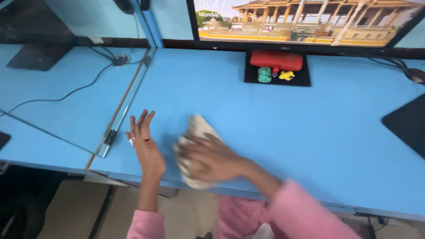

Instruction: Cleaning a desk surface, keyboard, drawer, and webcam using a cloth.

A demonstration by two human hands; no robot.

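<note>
- Glass partition (126,95) stands at the desk's left side and splits the blue desk (248,115) from the neighbouring station; a black cable (66,95) runs behind it, out of reach.
- Left hand (144,144): raised just above the desk edge, fingers spread and open, holds nothing; a ring shows on one finger. Reads as kept clear of the cloth's path.
- Crumpled whitish cloth (197,132) lies flat on the desk near the front edge, just right of the left hand.
- Right hand (212,159): palm down on the cloth, fingers closed around its bunched part, pressing it onto the surface. Motion blur, so exact grip is unclear.
- Red case (276,59) and small toys sit on the monitor base (276,79), well apart at the back.
- Black mouse pad (409,124) at far right.
</note>
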